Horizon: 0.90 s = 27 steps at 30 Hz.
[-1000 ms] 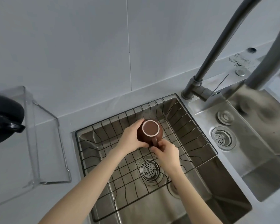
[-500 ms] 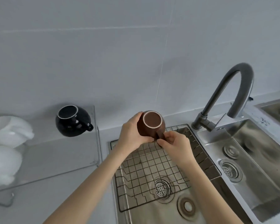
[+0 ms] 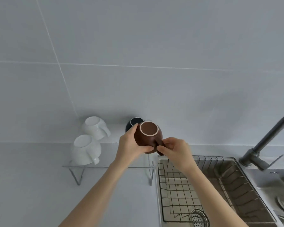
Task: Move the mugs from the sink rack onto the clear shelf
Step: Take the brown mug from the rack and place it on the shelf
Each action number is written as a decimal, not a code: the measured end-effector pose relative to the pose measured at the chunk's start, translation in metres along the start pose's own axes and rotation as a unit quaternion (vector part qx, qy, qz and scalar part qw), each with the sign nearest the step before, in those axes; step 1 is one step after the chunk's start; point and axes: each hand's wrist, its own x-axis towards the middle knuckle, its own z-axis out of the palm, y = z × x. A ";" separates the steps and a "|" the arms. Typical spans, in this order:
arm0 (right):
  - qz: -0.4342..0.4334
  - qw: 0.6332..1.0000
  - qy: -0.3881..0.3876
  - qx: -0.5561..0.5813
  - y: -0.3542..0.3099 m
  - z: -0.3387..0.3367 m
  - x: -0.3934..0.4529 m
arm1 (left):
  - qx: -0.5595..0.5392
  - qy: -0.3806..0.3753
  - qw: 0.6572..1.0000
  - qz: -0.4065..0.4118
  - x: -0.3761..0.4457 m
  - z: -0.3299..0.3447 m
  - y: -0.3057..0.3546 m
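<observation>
Brown mug hangs upside down over the shelf's right end; my left hand cups it, right hand pinches its handle. I count three mugs already shelved, and the rack looks empty, so I judge this the last

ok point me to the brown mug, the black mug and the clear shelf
brown mug (image 3: pixel 147 139): head view, on its rounded side below the upturned base.
black mug (image 3: pixel 134 121): head view, on its upturned base, behind the brown mug.
clear shelf (image 3: pixel 105 165): head view, on its front edge.

2 bare forearms and hands, left and right; no sleeves, rings or watch visible.
</observation>
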 end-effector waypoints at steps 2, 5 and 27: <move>-0.001 1.000 -0.016 -0.002 -0.004 0.012 0.001 | 0.005 0.004 1.000 -0.012 -0.004 -0.008 -0.011; -0.007 0.999 -0.041 -0.019 -0.007 0.027 0.005 | 0.004 0.018 0.999 -0.036 -0.009 -0.017 -0.028; 0.053 0.993 -0.103 0.027 0.016 0.053 0.007 | 0.060 -0.032 0.994 -0.085 -0.018 -0.018 -0.068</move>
